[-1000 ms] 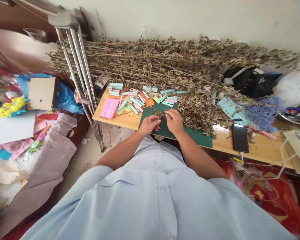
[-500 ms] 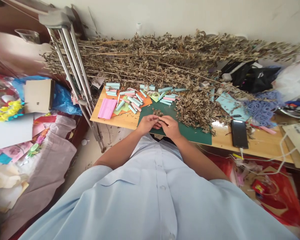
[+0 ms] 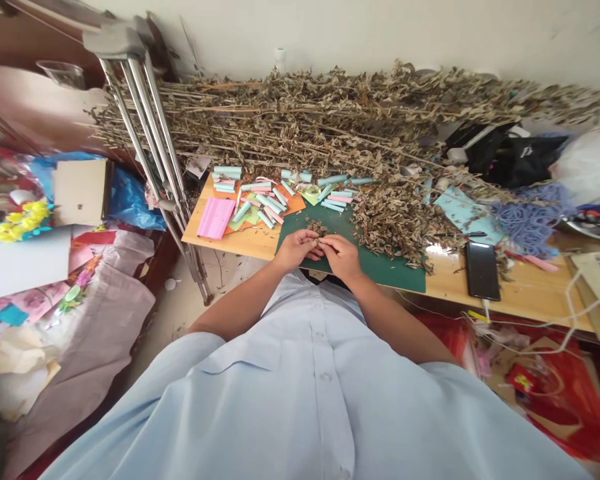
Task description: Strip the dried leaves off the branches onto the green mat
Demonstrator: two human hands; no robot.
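Note:
Over the near edge of the green mat (image 3: 395, 268), my left hand (image 3: 297, 249) and my right hand (image 3: 343, 258) meet with fingertips pinched together. A bit of dried leaf (image 3: 318, 242) seems to be between them, mostly covered by the fingers. Just beyond the fingertips lies a small heap of crumbled dried leaves (image 3: 318, 227). A bigger pile of dried leaves (image 3: 393, 223) covers the right part of the mat. Blue and pink paper rolls (image 3: 269, 203) lie left of and behind the mat, some on orange and green paper.
Long dried plant stalks (image 3: 300, 120) are stacked along the wall. Metal crutches (image 3: 153, 133) lean at the left, beside a pink paper stack (image 3: 216, 218). A phone (image 3: 481, 270) on a cable, blue paper (image 3: 467, 212) and purple cord (image 3: 527, 217) lie at the right.
The right hand's fingers have shifted slightly at the pinch, while both hands stay together over the mat. The whole view has moved a little.

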